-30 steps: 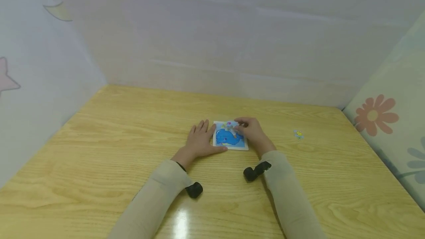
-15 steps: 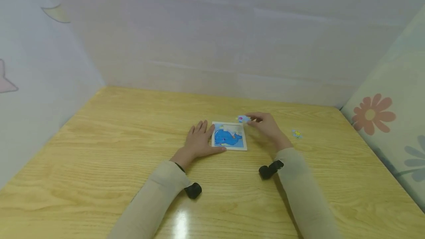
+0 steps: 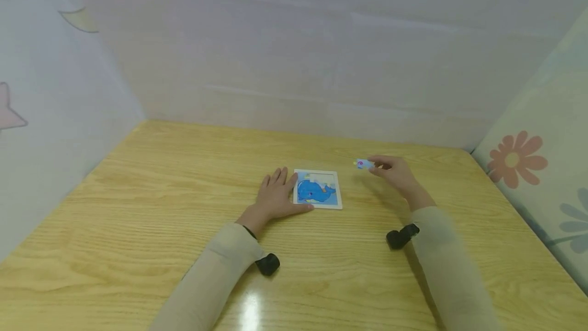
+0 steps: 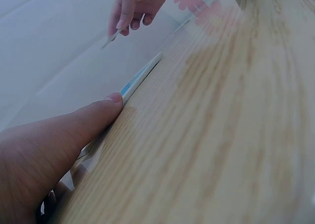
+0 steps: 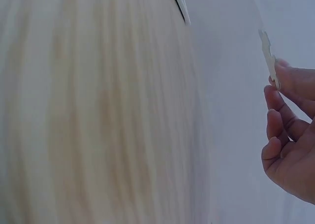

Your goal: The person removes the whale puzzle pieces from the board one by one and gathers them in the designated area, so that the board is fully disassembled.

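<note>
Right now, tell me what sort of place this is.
Perhaps a screened-off play or filming corner: a wood-grain table, pale creased sheeting behind it, and a whale jigsaw puzzle.

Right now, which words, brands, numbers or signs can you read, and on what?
None can be read.
The puzzle and the piece in the right hand show pictures; any tiny print would be too small to make out.
The backdrop shows drawings such as a red flower, no lettering.
</note>
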Demonstrator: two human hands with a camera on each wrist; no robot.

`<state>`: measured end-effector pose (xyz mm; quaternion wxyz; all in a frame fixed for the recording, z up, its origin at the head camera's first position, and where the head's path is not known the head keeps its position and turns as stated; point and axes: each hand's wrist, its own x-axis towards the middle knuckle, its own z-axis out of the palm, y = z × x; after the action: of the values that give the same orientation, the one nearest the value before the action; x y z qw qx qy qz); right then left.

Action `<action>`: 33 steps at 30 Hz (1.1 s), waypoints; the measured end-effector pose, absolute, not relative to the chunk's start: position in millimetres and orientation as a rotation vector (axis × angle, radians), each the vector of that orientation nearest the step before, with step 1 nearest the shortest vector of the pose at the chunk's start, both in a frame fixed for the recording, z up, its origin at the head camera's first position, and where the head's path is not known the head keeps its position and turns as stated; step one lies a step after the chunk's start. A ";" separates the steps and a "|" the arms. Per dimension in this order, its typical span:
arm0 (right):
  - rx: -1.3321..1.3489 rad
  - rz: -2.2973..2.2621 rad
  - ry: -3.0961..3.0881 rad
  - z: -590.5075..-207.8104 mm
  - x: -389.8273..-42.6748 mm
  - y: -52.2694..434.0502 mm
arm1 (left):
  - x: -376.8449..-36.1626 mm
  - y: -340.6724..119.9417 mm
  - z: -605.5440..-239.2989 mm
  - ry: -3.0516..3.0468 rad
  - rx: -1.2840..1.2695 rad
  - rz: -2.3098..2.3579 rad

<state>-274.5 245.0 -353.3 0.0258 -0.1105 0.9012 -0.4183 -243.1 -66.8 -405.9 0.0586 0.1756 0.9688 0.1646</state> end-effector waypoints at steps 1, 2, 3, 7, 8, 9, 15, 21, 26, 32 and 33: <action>-0.338 -1.274 2.800 -353.4 -273.9 249.2 | -242.8 -66.7 -405.7 2.934 0.531 0.501; -0.337 -1.262 2.812 -353.5 -273.3 253.7 | -242.6 -66.5 -405.5 2.932 0.529 0.498; -0.337 -1.250 2.821 -353.7 -272.8 258.5 | -242.4 -66.2 -405.3 2.934 0.534 0.505; -0.347 -1.252 2.825 -352.9 -268.1 275.7 | -241.5 -65.6 -403.8 2.933 0.543 0.514; -0.343 -1.259 2.821 -352.8 -266.9 279.7 | -241.4 -65.5 -403.6 2.933 0.546 0.516; -0.332 -1.261 2.817 -352.6 -265.7 283.6 | -241.3 -65.5 -403.5 2.935 0.547 0.517; -0.287 -1.262 2.836 -354.0 -261.5 301.0 | -240.8 -66.4 -403.2 2.939 0.545 0.512; -0.234 -1.283 2.820 -359.9 -261.6 309.7 | -240.5 -66.9 -402.7 2.937 0.539 0.499; -0.185 -1.301 2.758 -365.5 -263.0 312.1 | -241.1 -68.0 -403.2 2.938 0.540 0.502; -0.143 -1.289 2.687 -374.9 -264.3 317.7 | -241.7 -68.0 -405.3 2.941 0.551 0.507; -0.129 -1.264 2.694 -376.3 -264.5 318.7 | -241.6 -67.8 -405.5 2.942 0.555 0.509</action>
<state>-264.5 318.7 -376.3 0.0813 -0.0432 0.9014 -0.4230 -241.6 -67.8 -405.5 0.0525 0.1824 0.9675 0.1673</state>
